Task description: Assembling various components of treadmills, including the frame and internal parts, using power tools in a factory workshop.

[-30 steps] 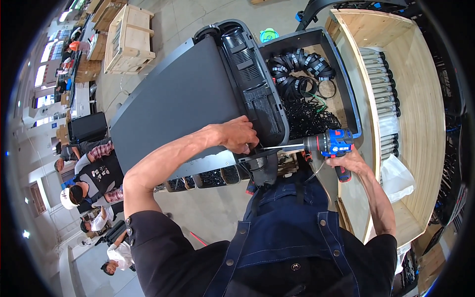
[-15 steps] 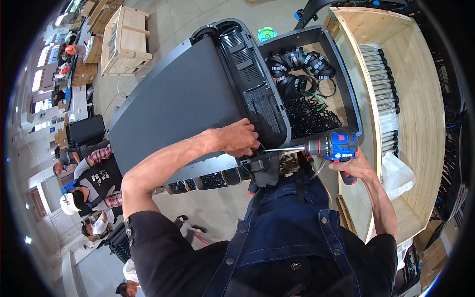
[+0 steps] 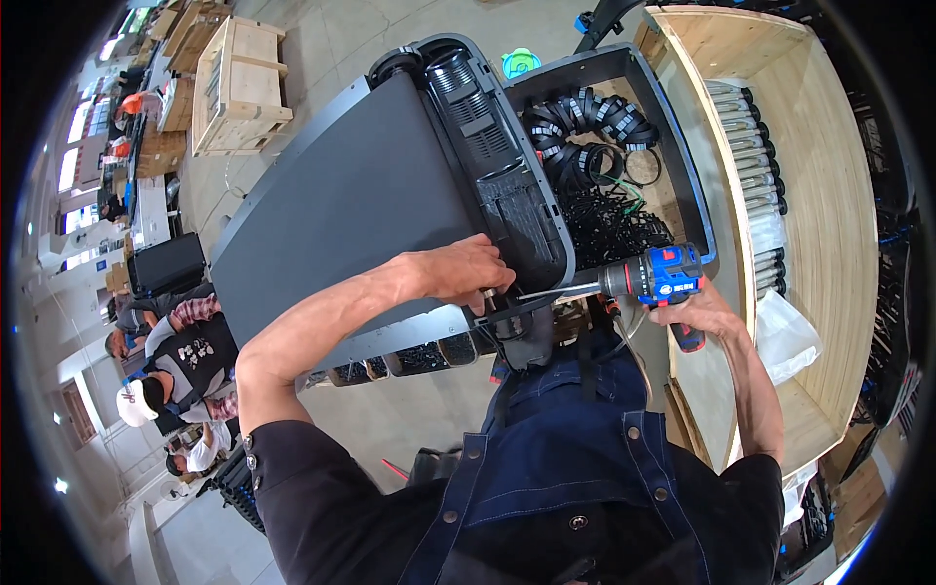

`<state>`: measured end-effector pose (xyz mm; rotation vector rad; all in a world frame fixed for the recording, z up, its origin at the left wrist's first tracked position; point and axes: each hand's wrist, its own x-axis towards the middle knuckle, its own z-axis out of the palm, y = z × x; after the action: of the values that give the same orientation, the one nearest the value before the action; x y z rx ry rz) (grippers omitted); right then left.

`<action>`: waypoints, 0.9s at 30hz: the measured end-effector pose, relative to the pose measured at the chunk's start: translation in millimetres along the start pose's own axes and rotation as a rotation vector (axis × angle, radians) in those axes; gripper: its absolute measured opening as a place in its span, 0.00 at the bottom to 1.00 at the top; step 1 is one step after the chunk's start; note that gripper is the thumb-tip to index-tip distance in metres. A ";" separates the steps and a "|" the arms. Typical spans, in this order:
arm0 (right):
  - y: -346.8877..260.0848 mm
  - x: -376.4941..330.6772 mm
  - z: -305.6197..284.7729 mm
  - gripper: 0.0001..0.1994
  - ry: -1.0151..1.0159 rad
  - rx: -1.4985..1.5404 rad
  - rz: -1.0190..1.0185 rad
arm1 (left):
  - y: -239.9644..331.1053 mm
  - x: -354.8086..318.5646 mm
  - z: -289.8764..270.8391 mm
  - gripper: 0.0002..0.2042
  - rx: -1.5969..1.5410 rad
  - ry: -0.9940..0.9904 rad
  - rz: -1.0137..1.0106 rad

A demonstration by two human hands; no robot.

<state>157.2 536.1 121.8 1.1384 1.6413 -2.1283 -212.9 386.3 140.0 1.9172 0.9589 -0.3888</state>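
Observation:
My right hand (image 3: 710,310) grips the handle of a blue and red cordless drill (image 3: 651,276). The drill's long metal bit (image 3: 558,292) points left, toward the near corner of a treadmill-like machine with a black belt (image 3: 341,205). At that corner, my left hand (image 3: 460,270) has its fingers bent and drawn together, close to the bit's tip. Whatever lies between those fingers is mostly hidden. Beside the belt runs a black housing (image 3: 522,210) with a ribbed cylindrical part (image 3: 456,83) in its far end.
Right of the machine, a dark bin (image 3: 697,185) holds black rings (image 3: 595,122) and a heap of small black parts (image 3: 614,224). A wooden crate (image 3: 829,195) with metal-and-black rods (image 3: 746,146) stands farther right. Other people (image 3: 185,366) are at the left, beyond the machine.
The drill has shifted slightly left and up in the picture, still in my right hand. My left hand stays at the corner, its fingers slightly rearranged.

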 end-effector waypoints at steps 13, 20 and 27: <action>6.6 17.3 -7.8 0.20 0.026 -0.031 0.000 | 1.7 -2.7 0.0 0.17 0.020 0.034 0.014; -9.3 18.2 4.3 0.19 0.069 0.101 0.070 | 1.1 -6.1 -2.3 0.20 -0.045 0.048 0.010; -12.5 30.4 -7.4 0.18 -0.116 0.104 0.092 | -0.1 -57.2 -11.8 0.21 -0.577 1.049 -0.370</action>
<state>132.4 555.4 109.5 1.0753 1.4162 -2.1986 -251.3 369.9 180.9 1.3284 1.8530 0.7185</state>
